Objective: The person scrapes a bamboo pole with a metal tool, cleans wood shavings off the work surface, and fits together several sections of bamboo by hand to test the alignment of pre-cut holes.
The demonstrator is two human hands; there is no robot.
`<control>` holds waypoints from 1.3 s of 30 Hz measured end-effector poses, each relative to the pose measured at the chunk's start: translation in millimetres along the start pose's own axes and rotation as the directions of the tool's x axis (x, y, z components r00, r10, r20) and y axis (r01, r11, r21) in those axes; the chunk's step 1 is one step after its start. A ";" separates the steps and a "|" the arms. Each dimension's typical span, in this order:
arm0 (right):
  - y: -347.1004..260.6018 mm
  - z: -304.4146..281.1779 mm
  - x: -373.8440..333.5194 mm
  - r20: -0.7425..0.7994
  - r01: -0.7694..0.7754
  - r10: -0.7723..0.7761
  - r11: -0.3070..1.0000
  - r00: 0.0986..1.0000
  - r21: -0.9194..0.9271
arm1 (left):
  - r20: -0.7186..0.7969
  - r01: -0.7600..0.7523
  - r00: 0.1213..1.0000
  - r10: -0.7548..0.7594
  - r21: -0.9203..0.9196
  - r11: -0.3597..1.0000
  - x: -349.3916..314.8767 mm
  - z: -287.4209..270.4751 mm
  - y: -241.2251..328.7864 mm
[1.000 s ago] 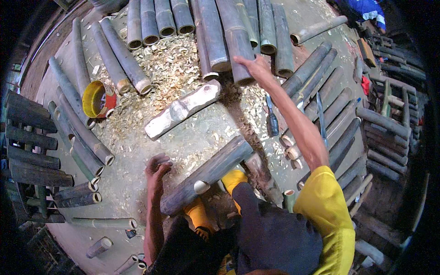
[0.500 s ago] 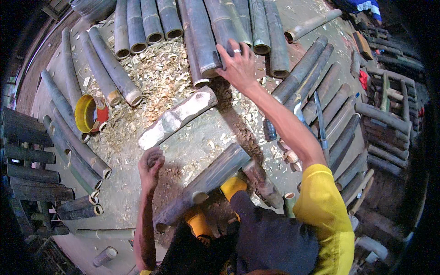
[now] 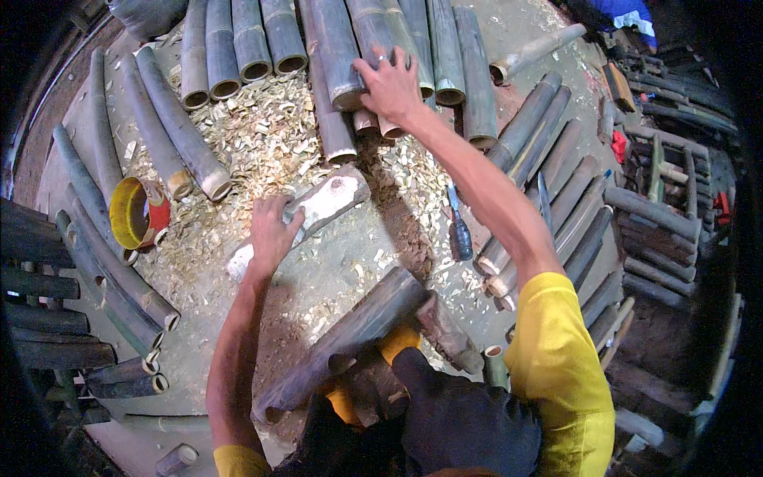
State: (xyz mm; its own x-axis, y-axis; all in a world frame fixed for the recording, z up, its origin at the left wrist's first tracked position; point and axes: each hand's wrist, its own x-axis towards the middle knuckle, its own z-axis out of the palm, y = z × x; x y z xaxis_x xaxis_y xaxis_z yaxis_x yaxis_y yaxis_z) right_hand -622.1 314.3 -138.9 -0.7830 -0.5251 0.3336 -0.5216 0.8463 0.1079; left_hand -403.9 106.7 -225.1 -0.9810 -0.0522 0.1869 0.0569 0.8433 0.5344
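My right hand lies with spread fingers on the near ends of the bamboo poles. Its thumb and index finger touch the side of a thick grey bamboo pole, which rests on top of others. Two paler pole ends show beneath that hand, and a thinner pole reaches nearer to me. My left hand is open over the left part of a rough wooden block with a whitish top; whether it touches the block I cannot tell. A thick bamboo length with a side hole lies slantwise by my feet.
Pale chips cover the floor around the block. A yellow-and-red bucket lies at the left among bamboo poles. Right of the block is a dark-handled tool, beside more poles. A slatted rack stands far right.
My right hand and the thick pole have moved away from me, uncovering pole ends beneath. My left hand has gone forward to the block, its fingers opening from a loose curl. The view has shifted slightly.
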 end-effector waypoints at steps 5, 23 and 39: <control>-57.5 -9.3 3.8 -0.168 0.257 -0.223 0.942 0.960 0.214 | 0.102 0.052 0.992 -0.068 0.153 0.987 8.0 3.9 8.8; -128.3 87.2 156.3 0.222 0.099 -0.172 0.947 0.960 0.307 | 0.081 0.130 0.988 -0.133 0.032 0.991 9.5 -4.7 3.9; -97.9 121.3 154.1 0.277 -0.116 0.061 0.975 0.959 0.187 | 0.117 0.139 0.983 -0.139 0.003 0.990 11.6 -8.4 2.0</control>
State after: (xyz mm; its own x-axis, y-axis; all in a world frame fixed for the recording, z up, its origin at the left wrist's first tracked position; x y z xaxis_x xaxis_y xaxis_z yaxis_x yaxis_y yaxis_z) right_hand -732.7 139.6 -211.7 -0.8767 -0.4764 0.0668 -0.4810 0.8699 -0.1086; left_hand -413.7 103.3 -214.9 -0.9943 -0.1055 0.0129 -0.0808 0.8293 0.5529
